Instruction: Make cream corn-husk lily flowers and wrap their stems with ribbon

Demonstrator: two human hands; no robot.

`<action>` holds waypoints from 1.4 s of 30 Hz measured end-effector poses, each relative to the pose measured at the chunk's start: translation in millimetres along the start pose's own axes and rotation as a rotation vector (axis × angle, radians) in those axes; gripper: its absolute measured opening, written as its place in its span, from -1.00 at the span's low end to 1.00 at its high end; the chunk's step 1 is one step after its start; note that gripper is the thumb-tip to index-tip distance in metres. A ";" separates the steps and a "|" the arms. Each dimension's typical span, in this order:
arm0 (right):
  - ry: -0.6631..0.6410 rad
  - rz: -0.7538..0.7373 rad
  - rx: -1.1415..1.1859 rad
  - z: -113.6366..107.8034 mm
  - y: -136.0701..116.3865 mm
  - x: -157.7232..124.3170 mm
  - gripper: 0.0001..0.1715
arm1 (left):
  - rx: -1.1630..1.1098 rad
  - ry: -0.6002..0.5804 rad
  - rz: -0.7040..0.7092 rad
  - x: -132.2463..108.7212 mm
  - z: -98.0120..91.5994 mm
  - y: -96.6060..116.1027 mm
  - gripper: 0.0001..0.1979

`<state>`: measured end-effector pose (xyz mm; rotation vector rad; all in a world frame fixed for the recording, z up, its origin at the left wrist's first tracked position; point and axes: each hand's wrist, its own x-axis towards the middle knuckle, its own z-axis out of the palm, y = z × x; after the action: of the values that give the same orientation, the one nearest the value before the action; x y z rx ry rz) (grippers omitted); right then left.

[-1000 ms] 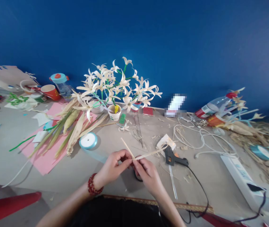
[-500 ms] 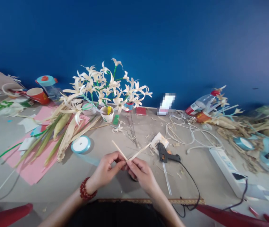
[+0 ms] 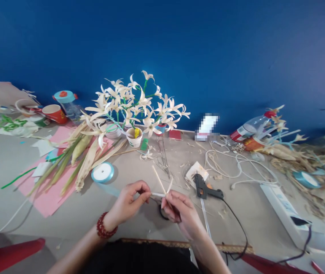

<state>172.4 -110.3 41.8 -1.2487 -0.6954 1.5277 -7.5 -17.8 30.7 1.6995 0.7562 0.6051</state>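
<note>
Low in the centre, my right hand point(image 3: 181, 207) is closed in a pinch on the meeting point of narrow pale husk strips point(image 3: 159, 180). One strip rises straight, up and to the left; a shorter one curves up to the right. Between the hands stretches a thin whitish piece point(image 3: 158, 195), its left end pinched by the thumb and forefinger of my left hand point(image 3: 132, 201). Whether it is another strip or a stem I cannot tell. Beneath my hands lies a black loop point(image 3: 162, 213), partly hidden, like a scissor handle.
White husk flowers point(image 3: 139, 101) stand in a paper cup point(image 3: 134, 140). Left are corn husks point(image 3: 81, 169), pink paper point(image 3: 46, 205) and a blue ribbon roll point(image 3: 102, 172). A glue gun point(image 3: 205, 186), white cable point(image 3: 245, 182) and power strip point(image 3: 279, 213) lie right, near a bottle point(image 3: 248, 129).
My hands have moved apart, with the whitish piece now stretched between them. My right hand alone holds the crossing strips, which have swung closer together. The view has turned slightly left.
</note>
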 end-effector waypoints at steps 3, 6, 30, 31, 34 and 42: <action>0.011 -0.082 -0.139 1.7 0.1 1.6 -0.54 | -0.041 0.000 -0.014 1.3 1.9 2.5 -0.77; 0.007 -0.212 -0.335 6.5 2.8 5.5 -0.55 | -0.045 -0.003 0.002 2.4 4.0 6.3 -0.77; -0.075 0.061 0.100 -1.4 -7.1 3.4 -0.52 | 0.032 0.006 0.141 1.7 -4.6 4.2 -0.79; -0.089 0.064 0.121 -2.3 -7.5 3.2 -0.53 | 0.035 0.010 0.141 1.5 -5.8 3.4 -0.78; -0.153 0.085 0.177 -5.9 -9.8 1.4 -0.55 | 0.024 0.001 0.131 0.4 -8.4 0.4 -0.76; -0.130 0.000 0.373 -35.6 -21.1 -6.4 -0.56 | -0.158 0.033 -0.014 -0.9 -9.8 -10.7 -0.75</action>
<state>212.8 -114.7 52.1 -0.8759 -0.4641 1.6595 -17.1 -10.3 22.7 1.5415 0.7234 0.6669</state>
